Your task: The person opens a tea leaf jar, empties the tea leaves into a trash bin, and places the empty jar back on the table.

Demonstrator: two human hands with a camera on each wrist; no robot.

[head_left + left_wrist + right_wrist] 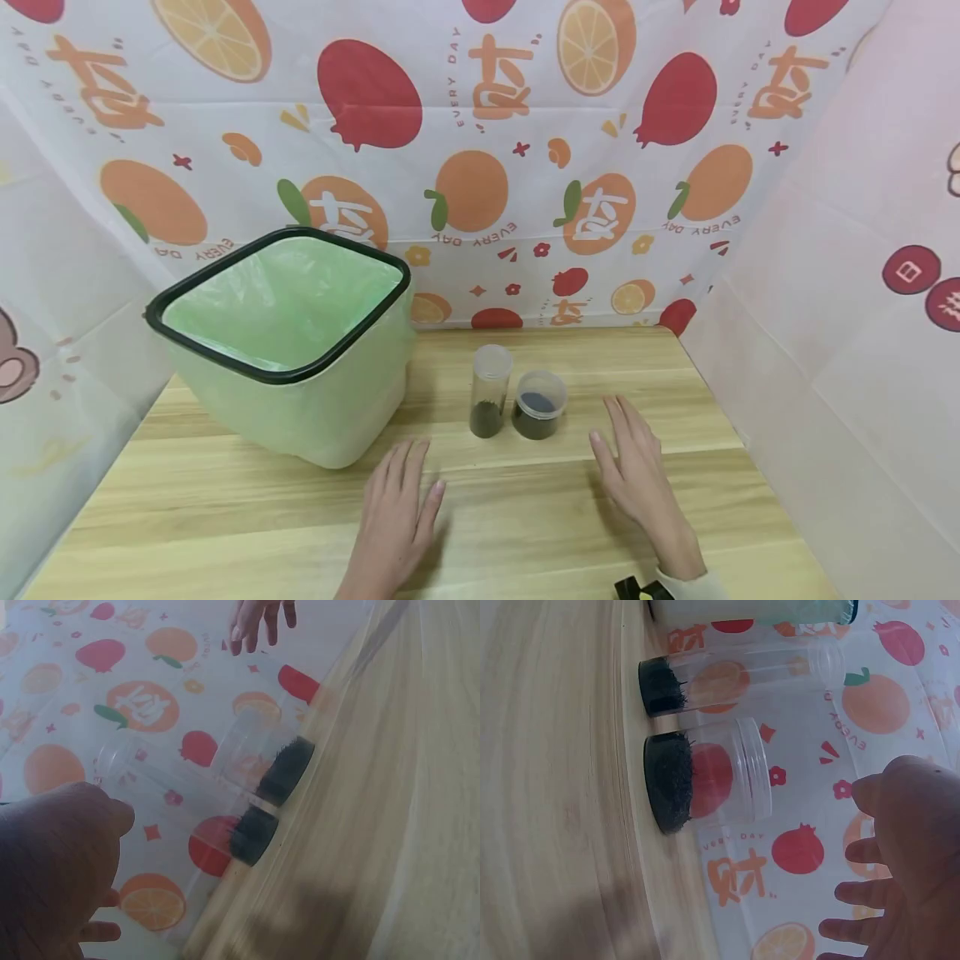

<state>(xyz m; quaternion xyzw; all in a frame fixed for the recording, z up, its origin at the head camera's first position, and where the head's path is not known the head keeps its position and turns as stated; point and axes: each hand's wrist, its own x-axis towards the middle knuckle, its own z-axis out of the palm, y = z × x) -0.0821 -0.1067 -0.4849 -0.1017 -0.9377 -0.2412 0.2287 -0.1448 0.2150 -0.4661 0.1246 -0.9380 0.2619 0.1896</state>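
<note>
Head view, backdrop (517, 108) behind bin (292, 417), tube (490, 393), jar (537, 407)

Curtained booth (832, 358): fruit-print sheet (450, 137), wooden tabletop (532, 517)

The left grip (395, 517) is held with its back turned upward, its fingers (396, 468) extended forward and its thumb (432, 502) parted to the right. The right grip (634, 467) is angled forward and inward, its fingers straightened and its thumb set apart on the inner side. The right wrist (678, 550) is seen behind it. Both grips are held well apart.
</note>
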